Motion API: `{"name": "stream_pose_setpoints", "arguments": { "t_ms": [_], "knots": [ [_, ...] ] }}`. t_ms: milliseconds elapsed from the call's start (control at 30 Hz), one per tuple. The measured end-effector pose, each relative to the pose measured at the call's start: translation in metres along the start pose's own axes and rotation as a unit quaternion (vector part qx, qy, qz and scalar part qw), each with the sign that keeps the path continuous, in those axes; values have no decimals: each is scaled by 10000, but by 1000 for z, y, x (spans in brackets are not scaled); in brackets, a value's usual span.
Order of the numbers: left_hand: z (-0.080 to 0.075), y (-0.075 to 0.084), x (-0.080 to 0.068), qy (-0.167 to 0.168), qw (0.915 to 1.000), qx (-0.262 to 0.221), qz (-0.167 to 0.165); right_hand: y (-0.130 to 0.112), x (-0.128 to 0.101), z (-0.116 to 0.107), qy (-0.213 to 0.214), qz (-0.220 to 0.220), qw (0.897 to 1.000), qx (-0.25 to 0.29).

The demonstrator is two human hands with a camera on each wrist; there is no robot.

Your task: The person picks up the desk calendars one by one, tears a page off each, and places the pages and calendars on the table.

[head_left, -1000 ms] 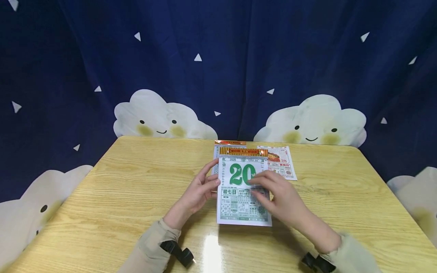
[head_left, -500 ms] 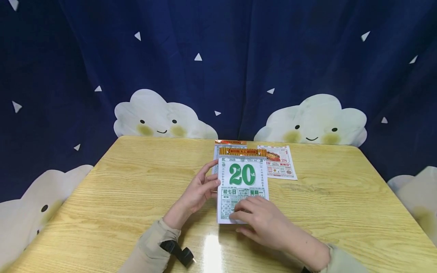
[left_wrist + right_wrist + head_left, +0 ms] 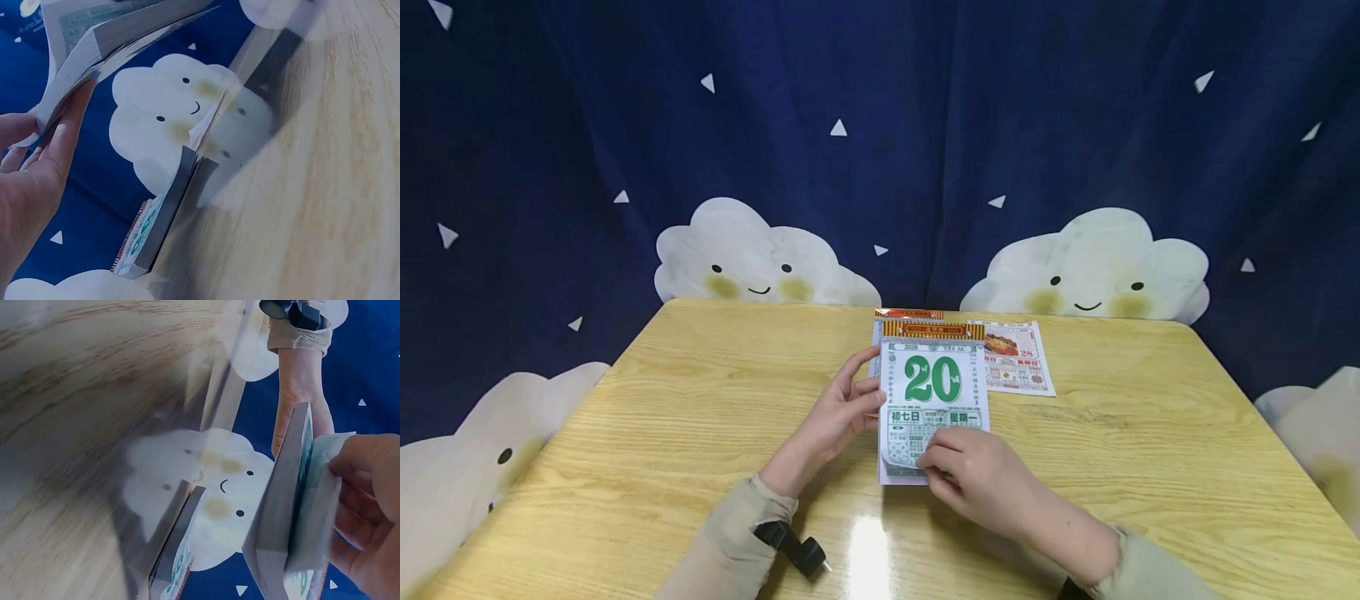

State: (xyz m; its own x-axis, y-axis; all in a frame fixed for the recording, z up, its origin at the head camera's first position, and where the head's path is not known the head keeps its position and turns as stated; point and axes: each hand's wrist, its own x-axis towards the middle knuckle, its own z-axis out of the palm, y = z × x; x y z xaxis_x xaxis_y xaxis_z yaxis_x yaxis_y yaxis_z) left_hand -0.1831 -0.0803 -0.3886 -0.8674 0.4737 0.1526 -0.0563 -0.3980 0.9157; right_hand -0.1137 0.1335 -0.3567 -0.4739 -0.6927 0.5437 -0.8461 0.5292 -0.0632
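1. Two hands work on one tear-off calendar pad (image 3: 933,400), which stands propped up near the middle of the table (image 3: 662,433), a little toward its far edge.
2. A second ago the right hand (image 3: 973,475) lay across the big number; since then it has slid down the sheet to the pad's lower edge.
3. Now its fingers and thumb pinch the bottom of the top sheet (image 3: 315,506), and the lower left corner curls away from the pad, so the page seems to be coming free for turning or tearing.
4. The left hand (image 3: 842,412) has not moved: its fingers lie nearly straight against the pad's left edge, bracing it rather than gripping.
5. A second calendar pad (image 3: 904,316) lies behind the first, just beside it, and a loose torn sheet (image 3: 1017,357) rests flat near the far edge, to the right of both.
6. The top sheet shows a large green "20", "2026" above it, and "初七日" below. The loose sheet bears a red "28"; its smaller print is too fine to read.
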Motion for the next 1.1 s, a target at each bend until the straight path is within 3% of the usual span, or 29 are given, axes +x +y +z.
{"name": "stream_pose_setpoints", "arguments": {
  "t_ms": [100,200,267,400,500,600,800,1100],
  "knots": [
    [0,-1,0,13,10000,-28,18,3,0,0,59,253,9990,359],
    [-1,-1,0,-11,10000,-41,71,7,2,-2,33,667,9915,1114],
    [-1,-1,0,-38,9999,-79,80,11,4,-6,-44,1068,9788,1748],
    [-1,-2,-1,-80,9999,-147,40,19,8,-13,-170,1991,9403,2756],
    [-2,-2,-1,-97,9998,-174,24,25,10,-17,-140,2481,9163,3142],
    [-1,-2,-1,-113,9997,-219,46,30,11,-19,-112,2750,9012,3349],
    [-1,-3,-1,-132,9993,-345,90,39,12,-21,28,3164,8874,3352],
    [2,-6,-1,-166,9990,-392,100,55,16,-21,600,3536,8918,2758]
  ]
}}
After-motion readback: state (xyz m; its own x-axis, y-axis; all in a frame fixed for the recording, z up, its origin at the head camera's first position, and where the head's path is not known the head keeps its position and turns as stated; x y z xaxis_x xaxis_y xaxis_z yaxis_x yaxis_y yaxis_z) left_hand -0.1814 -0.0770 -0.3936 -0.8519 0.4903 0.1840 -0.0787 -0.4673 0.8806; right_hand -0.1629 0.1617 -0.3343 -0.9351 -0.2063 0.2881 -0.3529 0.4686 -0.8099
